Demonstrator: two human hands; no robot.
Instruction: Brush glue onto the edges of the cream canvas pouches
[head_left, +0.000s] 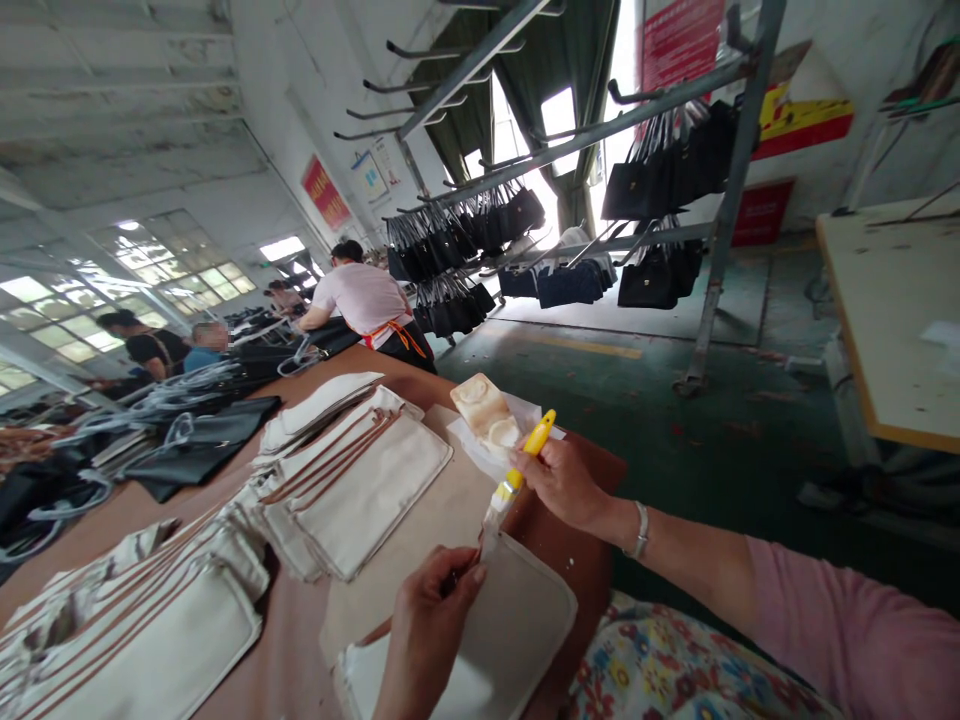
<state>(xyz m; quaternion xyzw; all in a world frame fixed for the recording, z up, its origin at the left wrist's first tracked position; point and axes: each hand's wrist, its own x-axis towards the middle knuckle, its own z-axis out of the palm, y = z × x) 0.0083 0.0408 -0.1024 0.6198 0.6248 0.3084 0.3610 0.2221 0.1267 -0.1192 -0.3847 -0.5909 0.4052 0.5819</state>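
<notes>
Head view: near centre, cream panel (521,620) looks light, limp; I'd hold it by edges. Left hand (433,612) pinches its far edge; right hand (564,482) grasps yellow brush (513,481).

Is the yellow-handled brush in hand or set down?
In hand: the right hand grips the brush, its bristles pointing down toward the pale piece.

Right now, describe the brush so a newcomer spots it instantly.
Find the brown-covered table, then its near right end. There the right grip holds the brush by the cream panel's far edge, near the open container. Its bright yellow handle sets it apart from the cream pieces around it.
</notes>
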